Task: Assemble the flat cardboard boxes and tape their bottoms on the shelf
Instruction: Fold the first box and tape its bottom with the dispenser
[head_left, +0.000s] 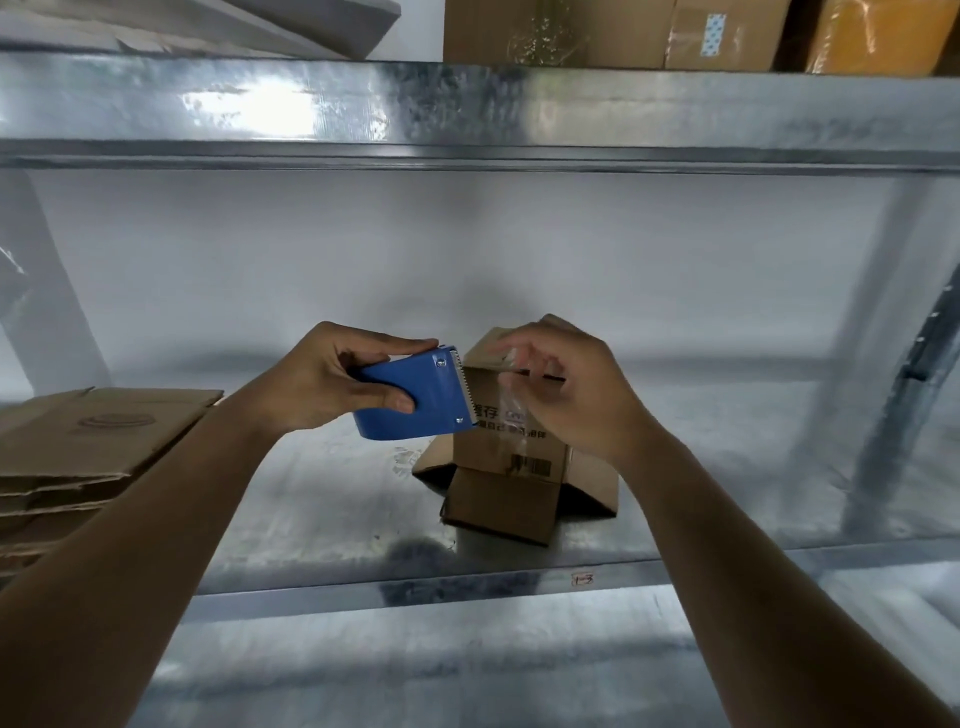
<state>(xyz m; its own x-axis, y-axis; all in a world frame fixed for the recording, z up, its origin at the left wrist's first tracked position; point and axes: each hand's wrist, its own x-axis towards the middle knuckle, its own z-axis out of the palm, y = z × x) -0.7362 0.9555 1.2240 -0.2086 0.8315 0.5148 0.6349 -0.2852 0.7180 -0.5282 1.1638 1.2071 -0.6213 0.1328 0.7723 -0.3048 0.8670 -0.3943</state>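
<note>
Head view: one camera, looking at a metal shelf.
Left hand: gripping a blue tape dispenser, thumb lying along its top edge, fingers wrapping its side; toothed blade pointing toward the box.
Right hand: fingers curling and pinching a strip of clear tape coming off the dispenser blade; the pinch is narrow, tape is blurred.
Box: small cardboard box standing on the shelf, centre right, behind and under both hands; lower flaps splaying out on the shelf surface; printed text and barcode facing the camera.
Flat boxes: stack lying at the left end of the same shelf, well apart from the box.
Upper shelf: holding brown cartons.
</note>
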